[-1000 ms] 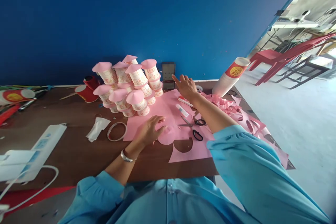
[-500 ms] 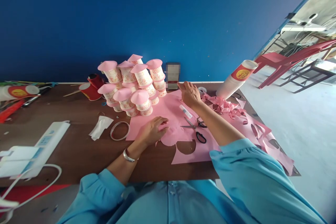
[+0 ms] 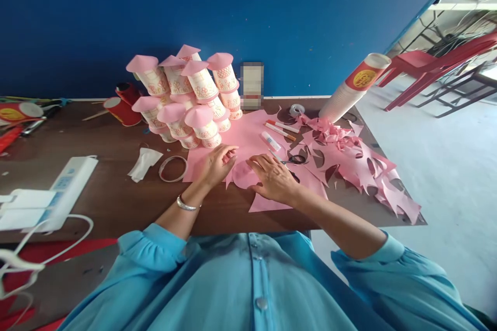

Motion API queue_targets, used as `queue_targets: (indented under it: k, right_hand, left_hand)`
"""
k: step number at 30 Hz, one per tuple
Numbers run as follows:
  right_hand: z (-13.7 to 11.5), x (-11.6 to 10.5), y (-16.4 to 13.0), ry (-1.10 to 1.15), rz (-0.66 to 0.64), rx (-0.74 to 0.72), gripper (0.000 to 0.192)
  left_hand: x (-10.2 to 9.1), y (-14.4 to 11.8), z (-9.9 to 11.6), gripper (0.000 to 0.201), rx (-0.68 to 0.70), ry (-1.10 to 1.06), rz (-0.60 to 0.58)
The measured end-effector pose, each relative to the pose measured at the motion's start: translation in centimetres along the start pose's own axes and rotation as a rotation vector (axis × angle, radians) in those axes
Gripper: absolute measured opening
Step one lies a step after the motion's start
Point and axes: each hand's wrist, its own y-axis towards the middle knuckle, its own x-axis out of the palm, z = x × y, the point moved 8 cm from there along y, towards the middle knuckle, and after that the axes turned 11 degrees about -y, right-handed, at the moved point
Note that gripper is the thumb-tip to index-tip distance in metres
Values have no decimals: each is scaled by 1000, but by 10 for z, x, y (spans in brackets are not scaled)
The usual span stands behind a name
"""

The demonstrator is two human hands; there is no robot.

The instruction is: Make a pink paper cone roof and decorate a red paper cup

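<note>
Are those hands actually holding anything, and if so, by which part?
Both hands rest on a pink paper circle lying on the pink sheet: the left hand at its left edge, the right hand at its right edge. Neither lifts it; it is pressed flat.

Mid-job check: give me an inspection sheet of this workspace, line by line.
Surface: brown table, crowded.
Job's things: pink paper circle on pink paper sheet; scissors, glue tube, two pens beside.
Clutter: pink-capped cup pile, paper offcuts, cup sleeve, tape ring.
Grippers: left hand and right hand both flat on the circle.
Cables: white cord from power strip.
Surroundings: blue wall, red chair.
</note>
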Motion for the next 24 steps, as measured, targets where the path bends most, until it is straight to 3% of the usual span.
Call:
queue_targets:
  k: [7, 16, 21, 24]
  right_hand:
    - [-3, 2, 11, -41, -127, 130, 96]
    - [-7, 0, 17, -89, -249, 140, 99]
    - [0, 0, 12, -55, -169, 161, 100]
    - [7, 3, 5, -41, -96, 167, 105]
  left_hand:
    - [1, -1, -1, 31, 3, -7, -9]
    - [3, -1, -2, 39, -4, 17, -54]
    - [8, -6, 11, 46, 5, 231, -213]
    - [13, -15, 23, 65, 26, 360, -346]
